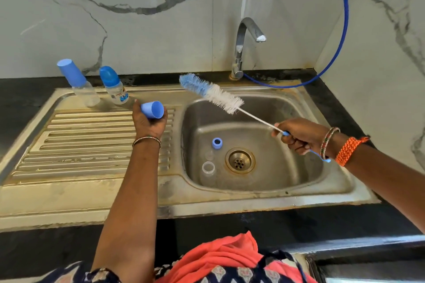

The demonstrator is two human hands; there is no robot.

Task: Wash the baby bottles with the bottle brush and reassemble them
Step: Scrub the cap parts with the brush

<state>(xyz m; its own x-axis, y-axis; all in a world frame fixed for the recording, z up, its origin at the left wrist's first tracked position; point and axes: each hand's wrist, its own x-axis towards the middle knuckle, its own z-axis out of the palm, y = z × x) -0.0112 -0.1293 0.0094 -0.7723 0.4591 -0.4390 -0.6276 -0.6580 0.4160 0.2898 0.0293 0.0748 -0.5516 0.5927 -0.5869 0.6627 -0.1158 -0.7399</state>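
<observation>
My left hand (148, 123) grips a blue bottle cap (152, 109) over the drainboard, its open end turned right. My right hand (299, 135) holds the bottle brush (210, 92) by its blue handle above the basin, with the white and blue bristle head pointing up and left. In the basin lie a blue collar ring (217, 143), a clear nipple (209, 155) and an open clear bottle (208, 173). Two capped baby bottles stand at the drainboard's back: a plain one (79, 85) and a printed one (114, 86).
The steel sink (305, 185) has a drain (240, 160) at its middle and a ribbed drainboard (87, 145) on its left. A chrome tap (245, 46), not running, stands behind the basin. A blue hose (343, 20) loops along the right wall. Black counter (25, 96) surrounds the sink.
</observation>
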